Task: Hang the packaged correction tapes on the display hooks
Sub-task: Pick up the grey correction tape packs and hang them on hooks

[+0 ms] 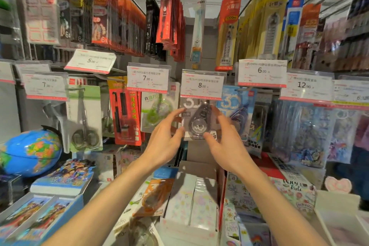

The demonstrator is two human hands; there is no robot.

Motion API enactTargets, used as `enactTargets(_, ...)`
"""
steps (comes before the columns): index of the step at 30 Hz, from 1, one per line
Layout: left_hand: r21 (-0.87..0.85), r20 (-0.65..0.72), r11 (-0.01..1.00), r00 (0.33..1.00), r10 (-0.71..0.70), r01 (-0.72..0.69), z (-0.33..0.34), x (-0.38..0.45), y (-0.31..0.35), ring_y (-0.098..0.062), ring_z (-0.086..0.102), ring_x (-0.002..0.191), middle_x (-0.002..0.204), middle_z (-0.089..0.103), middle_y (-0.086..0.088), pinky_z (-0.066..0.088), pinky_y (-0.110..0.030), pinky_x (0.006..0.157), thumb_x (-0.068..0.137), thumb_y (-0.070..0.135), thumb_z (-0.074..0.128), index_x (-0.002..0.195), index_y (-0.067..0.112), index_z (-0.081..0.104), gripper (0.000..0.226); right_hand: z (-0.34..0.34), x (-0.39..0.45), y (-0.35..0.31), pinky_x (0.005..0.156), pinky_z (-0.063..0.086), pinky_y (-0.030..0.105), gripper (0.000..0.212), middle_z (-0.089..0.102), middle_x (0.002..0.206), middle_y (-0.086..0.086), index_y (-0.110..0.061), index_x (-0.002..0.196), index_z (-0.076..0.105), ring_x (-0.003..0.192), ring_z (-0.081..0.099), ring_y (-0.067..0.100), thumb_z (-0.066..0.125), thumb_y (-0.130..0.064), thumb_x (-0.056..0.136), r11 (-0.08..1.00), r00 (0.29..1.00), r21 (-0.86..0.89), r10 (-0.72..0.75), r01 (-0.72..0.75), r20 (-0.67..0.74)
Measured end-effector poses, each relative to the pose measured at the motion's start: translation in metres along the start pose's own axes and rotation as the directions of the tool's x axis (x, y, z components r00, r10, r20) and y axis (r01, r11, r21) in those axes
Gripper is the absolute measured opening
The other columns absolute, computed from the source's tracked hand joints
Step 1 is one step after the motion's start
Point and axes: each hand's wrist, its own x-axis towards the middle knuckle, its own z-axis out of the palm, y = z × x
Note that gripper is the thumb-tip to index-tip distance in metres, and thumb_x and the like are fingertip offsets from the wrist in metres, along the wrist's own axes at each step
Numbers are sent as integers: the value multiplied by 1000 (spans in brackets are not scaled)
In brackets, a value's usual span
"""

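A grey packaged correction tape [199, 122] hangs below the 8.00 price tag [202, 85] at the middle of the display. My left hand [166, 140] holds its left edge, fingers along the side and thumb at the lower corner. My right hand [225, 142] grips its right edge and bottom. The hook behind the tag is hidden. A green packaged correction tape [157, 114] hangs on the left under the 7.90 tag, a blue one [233, 106] on the right. An orange packaged tape [157, 195] lies on the shelf below my forearms.
Carded scissors [84, 118] and a red pen pack [125, 114] hang further left. A globe [30, 152] sits at the left on the shelf. Boxes of stickers and notebooks [191, 205] fill the shelf below. Long hooks with pen refills hang overhead.
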Motion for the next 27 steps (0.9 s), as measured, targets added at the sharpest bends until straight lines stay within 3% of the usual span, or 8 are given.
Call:
enactTargets(3,32,11,999,1000,-12,12,3,6,-8,-17,67,77,123,67,-5,56,-44,89,101,19,47,146,46,35,54,8,2,-2,117,32,40,77,28,159,-9,-41,156,4,148,23,14,55,-26,99,1000,1000,18,16,-16,8)
enactTargets(5,52,32,998,999,-27,25,3,7,-12,-15,62,72,122,66,-10,56,-47,87,101,20,46,148,49,31,57,12,1,-3,115,28,31,76,29,157,-9,-37,157,5,147,24,11,54,-26,99,1000,1000,23,19,-19,7)
enactTargets(7,67,54,997,998,-38,35,3,5,-12,-12,59,78,128,62,-7,54,-47,91,102,22,45,150,49,27,58,14,-1,-4,106,28,24,68,34,153,-6,-34,155,14,142,30,12,54,-28,100,998,999,39,41,-42,14)
enactTargets(10,88,64,994,996,-67,61,1,-1,-10,-13,58,110,131,57,-1,46,-43,104,103,29,45,154,46,23,58,13,-5,-5,100,36,28,55,43,145,-2,-35,147,28,131,43,12,55,-31,99,991,998,116,63,-66,28)
enactTargets(14,91,74,995,996,-57,51,-3,-20,-8,-11,49,132,154,41,12,43,-42,111,102,34,47,154,44,23,58,13,-18,-4,99,47,37,64,40,146,-5,-38,150,23,114,57,10,58,-41,96,973,987,170,149,-157,56)
enactTargets(21,202,50,964,981,-188,174,-22,-88,-20,-4,58,112,137,52,17,49,-39,101,101,42,49,149,44,33,51,30,-66,1,108,42,43,67,34,152,-4,-35,151,26,131,48,16,58,-50,93,952,964,166,243,-258,105)
enactTargets(27,355,70,905,958,-277,235,-42,-155,-39,-3,49,127,138,50,20,41,-30,106,99,51,44,146,40,38,48,60,-117,-8,110,32,29,59,30,149,-13,-34,151,28,136,38,10,48,-50,98,980,959,22,189,-198,211)
